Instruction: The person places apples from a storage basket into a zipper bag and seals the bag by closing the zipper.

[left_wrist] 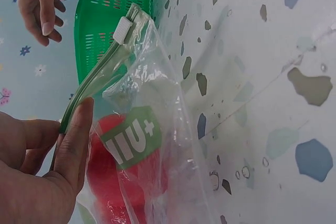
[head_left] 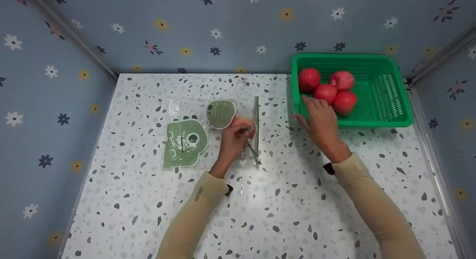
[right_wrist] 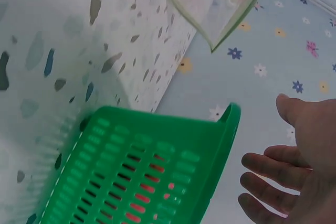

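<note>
A clear zip bag point(head_left: 186, 140) with green printed patches lies on the speckled table. My left hand point(head_left: 241, 132) pinches the bag's green zipper edge point(left_wrist: 100, 77) and holds the mouth up. A red apple point(left_wrist: 113, 182) sits inside the bag near the opening. My right hand point(head_left: 316, 110) is empty with fingers extended, hovering at the near left corner of the green basket point(head_left: 390, 117). Several red apples point(head_left: 327, 90) lie in the basket's left half. In the right wrist view the right hand point(right_wrist: 294, 182) is spread beside the basket point(right_wrist: 147, 171).
The speckled table point(head_left: 260, 214) is enclosed by blue flowered walls on three sides. The basket stands at the back right corner. The bag lies at the middle left.
</note>
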`<state>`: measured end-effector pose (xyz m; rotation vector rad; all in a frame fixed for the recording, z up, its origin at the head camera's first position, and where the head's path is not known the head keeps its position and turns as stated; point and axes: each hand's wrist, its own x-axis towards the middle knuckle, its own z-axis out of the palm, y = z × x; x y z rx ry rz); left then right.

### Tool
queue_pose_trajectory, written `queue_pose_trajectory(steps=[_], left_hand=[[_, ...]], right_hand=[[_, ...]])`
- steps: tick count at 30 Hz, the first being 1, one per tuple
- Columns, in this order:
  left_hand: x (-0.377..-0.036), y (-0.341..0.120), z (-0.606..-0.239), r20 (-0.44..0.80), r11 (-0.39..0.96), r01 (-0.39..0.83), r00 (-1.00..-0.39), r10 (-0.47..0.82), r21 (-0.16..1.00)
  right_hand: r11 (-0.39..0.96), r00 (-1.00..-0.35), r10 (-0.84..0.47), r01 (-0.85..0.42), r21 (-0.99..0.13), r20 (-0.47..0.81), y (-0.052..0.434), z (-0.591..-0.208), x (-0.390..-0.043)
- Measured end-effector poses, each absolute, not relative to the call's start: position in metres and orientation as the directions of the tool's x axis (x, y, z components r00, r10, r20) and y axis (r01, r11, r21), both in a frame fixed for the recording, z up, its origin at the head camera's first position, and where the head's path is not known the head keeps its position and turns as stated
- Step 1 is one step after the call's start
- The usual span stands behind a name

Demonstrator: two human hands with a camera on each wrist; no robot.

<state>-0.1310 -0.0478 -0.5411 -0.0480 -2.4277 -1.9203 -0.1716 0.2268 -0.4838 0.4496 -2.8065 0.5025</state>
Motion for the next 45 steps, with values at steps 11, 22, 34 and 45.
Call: queue_pose_trajectory(steps=[11, 22, 34, 45], left_hand=[[-0.129, -0.048, -0.541, 0.063, 0.231, 0.061, -0.998, -0.004, 0.971], [-0.131, -0.049, -0.540, 0.050, 0.227, 0.049, -0.999, -0.001, 0.973], [-0.131, -0.051, -0.541, 0.050, 0.233, 0.052, -0.999, 0.015, 0.971], [-0.132, -0.052, -0.543, 0.053, 0.232, 0.056, -0.998, 0.021, 0.971]], right_hand=[[0.908, -0.949, -0.175, -0.258, -0.331, 0.261, 0.259, -0.479, -0.178], [0.900, -0.943, -0.110, -0.229, -0.372, 0.315, 0.294, -0.480, -0.185], [0.930, -0.959, -0.086, -0.174, -0.323, 0.268, 0.326, -0.478, -0.195], [0.937, -0.992, -0.068, -0.100, -0.334, 0.107, 0.346, -0.475, -0.204]])
